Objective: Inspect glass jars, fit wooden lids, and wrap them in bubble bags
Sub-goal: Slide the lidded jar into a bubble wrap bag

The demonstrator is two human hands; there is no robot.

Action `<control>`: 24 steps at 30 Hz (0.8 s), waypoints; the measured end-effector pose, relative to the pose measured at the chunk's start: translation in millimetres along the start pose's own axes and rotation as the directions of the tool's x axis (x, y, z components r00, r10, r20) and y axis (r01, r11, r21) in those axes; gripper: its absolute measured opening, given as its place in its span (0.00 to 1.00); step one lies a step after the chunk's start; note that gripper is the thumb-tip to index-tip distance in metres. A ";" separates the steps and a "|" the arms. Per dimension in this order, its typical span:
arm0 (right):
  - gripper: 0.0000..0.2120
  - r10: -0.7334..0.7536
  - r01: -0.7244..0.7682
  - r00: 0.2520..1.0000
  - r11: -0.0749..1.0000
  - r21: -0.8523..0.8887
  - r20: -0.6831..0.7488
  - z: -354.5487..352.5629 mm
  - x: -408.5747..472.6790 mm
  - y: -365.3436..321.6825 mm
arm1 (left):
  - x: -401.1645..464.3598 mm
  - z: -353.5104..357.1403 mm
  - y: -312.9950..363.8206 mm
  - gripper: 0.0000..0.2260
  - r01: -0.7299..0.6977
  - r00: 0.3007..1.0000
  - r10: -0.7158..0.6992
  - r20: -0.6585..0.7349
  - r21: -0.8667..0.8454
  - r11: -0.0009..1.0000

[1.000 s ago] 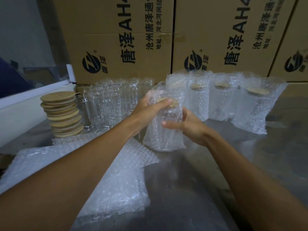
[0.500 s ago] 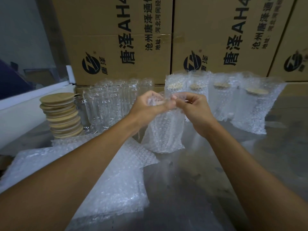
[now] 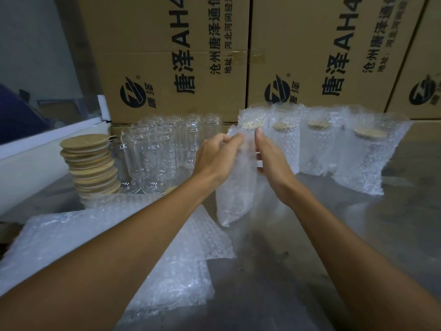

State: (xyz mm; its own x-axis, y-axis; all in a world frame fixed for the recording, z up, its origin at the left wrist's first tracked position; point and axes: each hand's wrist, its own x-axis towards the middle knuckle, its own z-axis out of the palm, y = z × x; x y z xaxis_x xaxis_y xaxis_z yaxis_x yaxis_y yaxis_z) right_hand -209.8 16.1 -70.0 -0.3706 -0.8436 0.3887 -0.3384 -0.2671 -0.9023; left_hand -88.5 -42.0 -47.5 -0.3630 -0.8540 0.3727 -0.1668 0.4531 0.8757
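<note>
Since half a second ago, both hands have parted a little at the top of the clear bubble-wrap bag holding a glass jar (image 3: pixel 235 187), which now leans to the right and looks lifted at its lower end above the grey metal table (image 3: pixel 358 235). The left hand (image 3: pixel 214 156) pinches the bag's upper edge between curled fingers and thumb. The right hand (image 3: pixel 272 158) lies against the bag's right side with fingers nearly straight, relaxed. The bag is cloudy white with small bubbles, its mouth crumpled; the jar inside is hard to make out. It sits just in front of a row of four wrapped, wooden-lidded jars (image 3: pixel 317 144), right of the bare clear glass jars (image 3: pixel 162 151).
</note>
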 end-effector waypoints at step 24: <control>0.27 0.079 -0.092 0.991 0.989 0.119 0.105 -1.6 2.6 -1.9 | -9.4 -6.1 -17.2 0.19 -0.162 0.964 0.161 0.212 -0.011 0.987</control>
State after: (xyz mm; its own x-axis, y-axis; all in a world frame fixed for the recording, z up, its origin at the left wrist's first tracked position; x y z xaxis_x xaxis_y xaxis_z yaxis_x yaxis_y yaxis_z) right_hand -211.5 15.2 -66.9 -0.3034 -0.9063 0.2943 -0.1972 -0.2424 -0.9499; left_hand -76.6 -43.3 -64.2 -0.5714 -0.6959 0.4350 -0.0958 0.5830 0.8068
